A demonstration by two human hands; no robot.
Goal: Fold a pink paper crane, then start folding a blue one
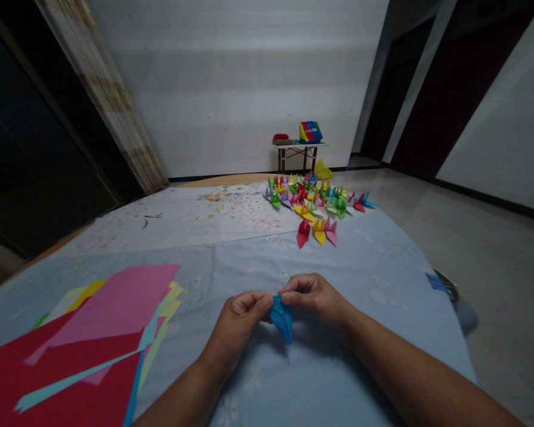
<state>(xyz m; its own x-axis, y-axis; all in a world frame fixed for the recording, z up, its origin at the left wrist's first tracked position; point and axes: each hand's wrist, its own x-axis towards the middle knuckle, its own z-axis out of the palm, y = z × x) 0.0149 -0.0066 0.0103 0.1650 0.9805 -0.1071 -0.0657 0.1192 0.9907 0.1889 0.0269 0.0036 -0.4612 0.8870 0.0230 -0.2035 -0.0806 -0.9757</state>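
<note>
A small piece of folded blue paper (282, 320) is held just above the cloth, its narrow point hanging down toward me. My left hand (244, 317) pinches its upper left edge between thumb and fingers. On the upper right edge, my right hand (309, 295) has its thumb and index finger closed. The fingertips of both hands nearly meet at the top of the paper. The fingers behind the paper are partly hidden.
Coloured paper sheets (111, 302) lie overlapping at the left, with a pale blue strip (84, 375) across them. Many folded paper cranes (319, 232) stand at the far right of the cloth-covered table (196, 267). Beyond is a small stand (293, 146) holding a colourful box (310, 132).
</note>
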